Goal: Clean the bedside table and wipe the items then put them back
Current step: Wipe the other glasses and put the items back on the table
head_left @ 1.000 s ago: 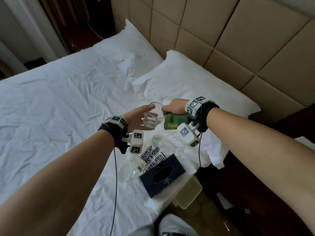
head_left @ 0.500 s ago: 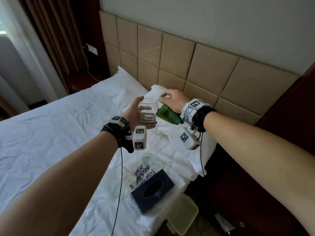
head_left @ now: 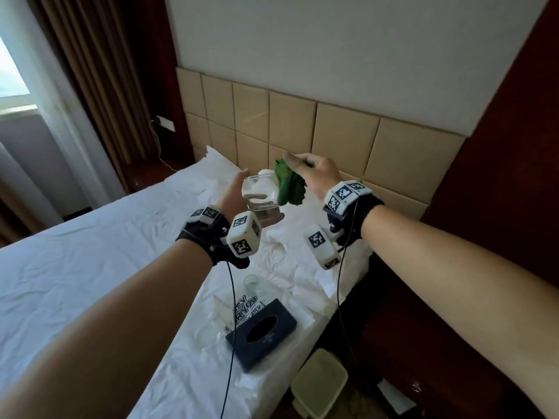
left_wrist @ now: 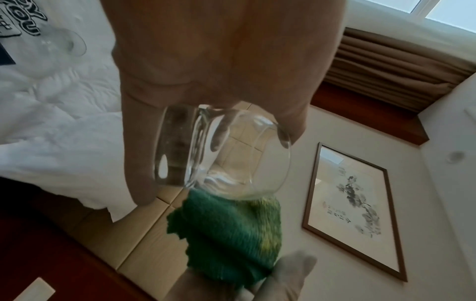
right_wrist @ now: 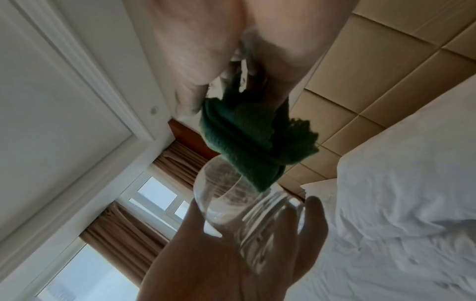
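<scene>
At frame centre in the head view we see the left hand (head_left: 239,198) with fingers wrapped around a clear short drinking glass (head_left: 260,192), held tilted in the air above the white bed sheet (head_left: 90,261). The right hand (head_left: 314,173) pinches a crumpled green knitted cloth (head_left: 289,186), which touches the glass rim. Lower centre, on the sheet: a dark blue rectangular tissue box (head_left: 261,334), a second clear glass (head_left: 251,282), a black-lettered printed card (head_left: 246,306) beside the box.
</scene>
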The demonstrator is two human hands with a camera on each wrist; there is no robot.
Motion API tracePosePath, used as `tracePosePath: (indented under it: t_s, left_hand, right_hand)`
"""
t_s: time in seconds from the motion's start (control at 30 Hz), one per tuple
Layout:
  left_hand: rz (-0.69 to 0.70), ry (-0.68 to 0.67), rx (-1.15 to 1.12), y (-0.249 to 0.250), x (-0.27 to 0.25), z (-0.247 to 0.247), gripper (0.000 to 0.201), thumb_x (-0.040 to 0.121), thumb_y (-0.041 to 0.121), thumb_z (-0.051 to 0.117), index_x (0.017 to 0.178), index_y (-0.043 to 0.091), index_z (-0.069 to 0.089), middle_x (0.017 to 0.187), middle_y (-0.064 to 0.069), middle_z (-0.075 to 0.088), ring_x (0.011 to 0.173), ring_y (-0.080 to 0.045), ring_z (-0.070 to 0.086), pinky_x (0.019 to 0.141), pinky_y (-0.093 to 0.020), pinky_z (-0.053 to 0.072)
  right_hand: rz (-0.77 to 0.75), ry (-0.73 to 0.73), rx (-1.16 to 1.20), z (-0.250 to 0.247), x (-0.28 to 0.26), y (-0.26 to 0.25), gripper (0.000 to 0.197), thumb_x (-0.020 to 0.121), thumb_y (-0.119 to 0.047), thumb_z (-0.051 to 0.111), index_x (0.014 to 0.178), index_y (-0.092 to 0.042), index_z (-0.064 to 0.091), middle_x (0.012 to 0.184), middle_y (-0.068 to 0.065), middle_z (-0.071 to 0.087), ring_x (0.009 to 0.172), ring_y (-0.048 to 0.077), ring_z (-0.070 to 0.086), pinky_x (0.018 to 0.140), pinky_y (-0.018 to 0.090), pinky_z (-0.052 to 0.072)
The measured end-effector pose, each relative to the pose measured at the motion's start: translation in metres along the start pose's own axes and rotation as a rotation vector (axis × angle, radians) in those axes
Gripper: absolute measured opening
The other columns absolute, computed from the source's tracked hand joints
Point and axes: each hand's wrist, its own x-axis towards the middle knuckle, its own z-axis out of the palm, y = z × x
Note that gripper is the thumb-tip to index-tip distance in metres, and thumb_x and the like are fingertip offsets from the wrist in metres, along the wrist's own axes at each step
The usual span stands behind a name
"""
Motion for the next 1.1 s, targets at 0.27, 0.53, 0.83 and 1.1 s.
tracePosePath:
  t_s: [0.27, 0.53, 0.83, 1.1]
  left_hand:
    - [0.06, 0.005, -0.056, 0.011, -0.028, 0.014, 0.068, 0.086, 0.056, 0.059, 0.12, -0.001, 0.045, 0.12, -0.031, 0.055, 0.105, -0.043, 0.06, 0.097, -0.055, 0.046]
    - [0.072, -0.018, -0.073, 0.035, -0.03, 0.01, 0.077, 0.084, 0.053, 0.062, 0.132, -0.002, 0.039, 0.125, -0.03, 0.054, 0.104, -0.043, 0.063, 0.09, -0.057, 0.05]
    - [0.016, -0.07, 0.029, 0.077, -0.013, 0.004, 0.079, 0.081, 0.053, 0.067, 0.132, -0.001, 0.039, 0.119, -0.032, 0.055, 0.102, -0.048, 0.063, 0.094, -0.06, 0.047]
    - [0.02, -0.122, 0.176, 0.095, -0.018, 0.001, 0.06, 0.087, 0.053, 0.056, 0.117, 0.002, 0.052, 0.123, -0.025, 0.058, 0.111, -0.04, 0.061, 0.099, -0.054, 0.046]
  right_hand:
    - [-0.006, -0.063, 0.141, 0.015, -0.018, -0.022, 0.037, 0.073, -0.01, 0.079, 0.102, -0.032, 0.071, 0.107, 0.002, 0.071, 0.102, 0.025, 0.066, 0.086, 0.048, 0.057]
    - [-0.073, 0.11, 0.15, 0.035, -0.022, -0.037, 0.03, 0.075, -0.01, 0.077, 0.092, -0.033, 0.07, 0.1, -0.007, 0.07, 0.099, 0.019, 0.065, 0.087, 0.046, 0.057]
    - [-0.254, 0.304, -0.059, 0.056, -0.015, -0.049, 0.023, 0.074, -0.007, 0.072, 0.093, -0.021, 0.069, 0.089, -0.014, 0.066, 0.084, 0.002, 0.062, 0.077, 0.022, 0.052]
    - [-0.547, 0.279, -0.422, 0.065, -0.016, -0.051, 0.024, 0.072, -0.011, 0.075, 0.095, -0.015, 0.074, 0.099, -0.005, 0.066, 0.092, 0.012, 0.061, 0.082, 0.024, 0.05]
